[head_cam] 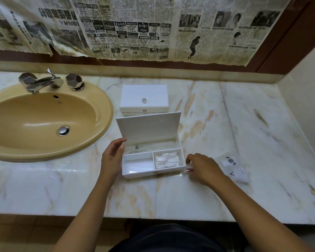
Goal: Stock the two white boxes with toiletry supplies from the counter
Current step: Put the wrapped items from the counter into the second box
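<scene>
A: Left hand (111,157), fingers loosely curled, steadies the open box (153,160) at frame centre; its left slot is bare, cotton (166,160) in the right.

B: Right hand (203,168) pinches a small item (189,170) just right. Box 2 (144,99) above stays lidded. Next: lift the item into the bare slot.

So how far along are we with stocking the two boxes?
Partly done. The open box already has cotton pads in its front right compartment and a clear packet in the back section; the front left compartment looks empty. The left hand steadies it while the right hand reaches a small item on the counter. The packets remain out, and the lidded box is closed.
</scene>
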`<action>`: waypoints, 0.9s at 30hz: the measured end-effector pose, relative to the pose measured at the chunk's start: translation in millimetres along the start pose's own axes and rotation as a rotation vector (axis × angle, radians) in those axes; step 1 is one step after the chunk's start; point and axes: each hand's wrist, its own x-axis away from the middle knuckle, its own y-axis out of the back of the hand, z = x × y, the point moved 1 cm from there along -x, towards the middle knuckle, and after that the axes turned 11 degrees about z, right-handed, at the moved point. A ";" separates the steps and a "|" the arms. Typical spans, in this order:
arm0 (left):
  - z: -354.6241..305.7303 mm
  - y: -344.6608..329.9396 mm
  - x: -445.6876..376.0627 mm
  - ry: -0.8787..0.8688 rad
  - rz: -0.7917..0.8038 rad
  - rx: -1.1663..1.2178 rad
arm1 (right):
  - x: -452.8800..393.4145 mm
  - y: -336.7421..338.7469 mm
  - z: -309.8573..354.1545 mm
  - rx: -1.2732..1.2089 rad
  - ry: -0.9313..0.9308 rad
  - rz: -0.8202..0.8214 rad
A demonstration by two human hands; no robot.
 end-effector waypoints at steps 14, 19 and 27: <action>1.4 0.5 -0.8 -0.004 -0.001 -0.011 | -4.7 10.1 -3.0 -0.174 -0.010 -0.299; 1.0 0.1 -1.3 0.000 0.000 -0.006 | 8.8 32.5 21.5 -0.244 0.177 -0.552; 0.9 0.2 -0.4 -0.007 -0.003 -0.008 | 18.0 20.5 62.1 -0.135 0.411 -0.456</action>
